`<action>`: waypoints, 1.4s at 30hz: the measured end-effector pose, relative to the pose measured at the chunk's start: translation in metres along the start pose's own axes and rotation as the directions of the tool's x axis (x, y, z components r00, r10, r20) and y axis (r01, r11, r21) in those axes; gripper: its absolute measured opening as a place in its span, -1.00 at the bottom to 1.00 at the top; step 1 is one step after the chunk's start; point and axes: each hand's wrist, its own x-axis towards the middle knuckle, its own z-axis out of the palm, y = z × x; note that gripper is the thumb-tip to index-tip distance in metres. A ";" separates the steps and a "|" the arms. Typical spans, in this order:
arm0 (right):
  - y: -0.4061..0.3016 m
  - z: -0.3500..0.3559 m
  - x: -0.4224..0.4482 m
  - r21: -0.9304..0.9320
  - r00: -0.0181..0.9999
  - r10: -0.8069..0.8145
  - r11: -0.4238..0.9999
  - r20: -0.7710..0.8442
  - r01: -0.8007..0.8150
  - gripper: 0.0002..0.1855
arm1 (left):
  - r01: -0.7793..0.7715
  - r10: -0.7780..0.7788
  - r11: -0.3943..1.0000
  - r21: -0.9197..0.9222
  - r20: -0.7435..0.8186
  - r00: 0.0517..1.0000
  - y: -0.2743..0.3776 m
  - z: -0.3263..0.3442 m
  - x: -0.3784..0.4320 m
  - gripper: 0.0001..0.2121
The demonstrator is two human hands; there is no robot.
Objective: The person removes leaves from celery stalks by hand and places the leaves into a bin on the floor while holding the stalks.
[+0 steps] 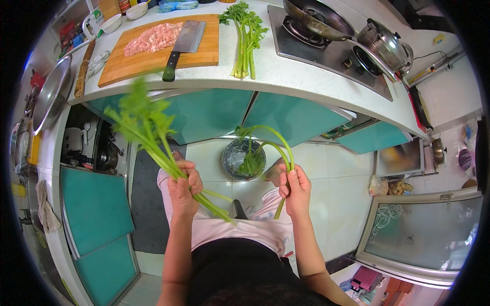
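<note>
My left hand (185, 189) is closed around a bunch of leafy celery stalks (164, 157), their leaves towards the counter and slightly blurred. In my right hand (294, 187) are a few thin celery stalks (281, 139) that bend over, with dark leaves drooping above a round bin (226, 168) on the floor. Another bunch of celery (243, 49) lies on the white counter. Left of it, a wooden cutting board (153, 69) bears minced raw meat (153, 38) and a cleaver (189, 38) with a black handle.
A gas stove (298, 59) at the right of the counter holds a wok (321, 19) and a steel lidded pot (384, 46). A large steel bowl (52, 95) and a bundle of sticks (85, 69) are at the left. Teal cabinet doors (210, 111) run below the counter.
</note>
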 end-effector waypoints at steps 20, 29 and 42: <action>-0.011 0.021 0.002 0.235 0.992 -0.010 0.972 0.125 -0.020 -0.79 | -0.013 -0.152 0.703 0.711 0.168 0.974 0.007 0.149 0.271 -0.81; -0.011 0.010 0.010 0.193 0.995 0.061 0.978 0.083 -0.076 -0.79 | -0.383 0.214 0.480 0.790 0.317 0.924 -0.046 0.133 0.200 -0.71; 0.048 0.034 -0.035 -0.453 0.981 -0.020 0.885 0.195 0.108 -0.80 | 0.404 -0.529 0.818 0.410 0.261 0.807 -0.020 0.070 -0.002 -0.72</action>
